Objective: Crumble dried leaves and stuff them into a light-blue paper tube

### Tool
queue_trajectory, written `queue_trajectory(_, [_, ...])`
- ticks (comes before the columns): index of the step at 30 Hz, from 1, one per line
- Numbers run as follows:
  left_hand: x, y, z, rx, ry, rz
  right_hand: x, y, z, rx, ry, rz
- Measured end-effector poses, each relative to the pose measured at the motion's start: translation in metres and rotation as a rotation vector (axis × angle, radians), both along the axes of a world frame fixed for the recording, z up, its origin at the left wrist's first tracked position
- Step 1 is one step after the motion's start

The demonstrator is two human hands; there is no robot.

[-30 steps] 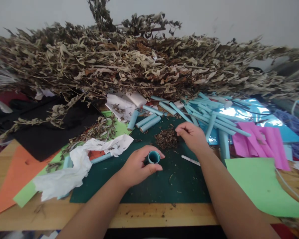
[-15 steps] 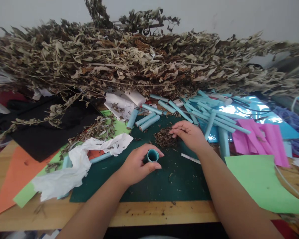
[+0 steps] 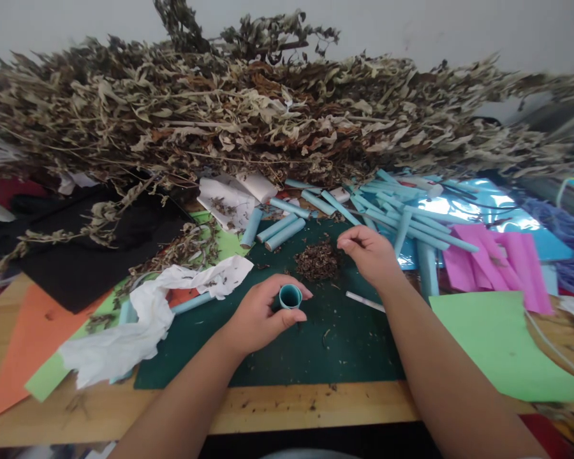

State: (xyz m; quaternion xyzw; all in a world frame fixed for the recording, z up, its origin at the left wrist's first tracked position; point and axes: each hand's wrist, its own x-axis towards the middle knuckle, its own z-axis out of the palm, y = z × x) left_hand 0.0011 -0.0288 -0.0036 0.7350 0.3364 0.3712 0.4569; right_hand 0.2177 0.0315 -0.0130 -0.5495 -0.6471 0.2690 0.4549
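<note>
The left hand [image 3: 263,313] was curled round an upright tube [image 3: 291,297], open end up, above the near middle of a green mat [image 3: 316,363], while the right hand [image 3: 370,255] had thumb and fingertips drawn together just right of the leaf heap [image 3: 317,260], though I could not tell whether they pinched anything. A white stick [image 3: 365,301] lay near the right wrist, blue rolls [image 3: 285,234] lay beyond the heap and to the far right, and crumpled tissue [image 3: 148,319] lay left. Dried stalks [image 3: 268,118] banked the far side of the table [image 3: 287,408].
</note>
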Motion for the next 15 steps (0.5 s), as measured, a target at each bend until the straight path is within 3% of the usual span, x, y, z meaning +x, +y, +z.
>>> queue_trajectory(10, [-0.0002, 0.0009, -0.0003, 0.005, -0.016, 0.0, 0.0033, -0.0022, -0.0022, 0.111, -0.108, 0.069])
queue_trajectory(15, [0.0003, 0.0012, -0.0005, -0.007, -0.009, 0.003, 0.0041, -0.0047, -0.0041, 0.075, -0.085, -0.003])
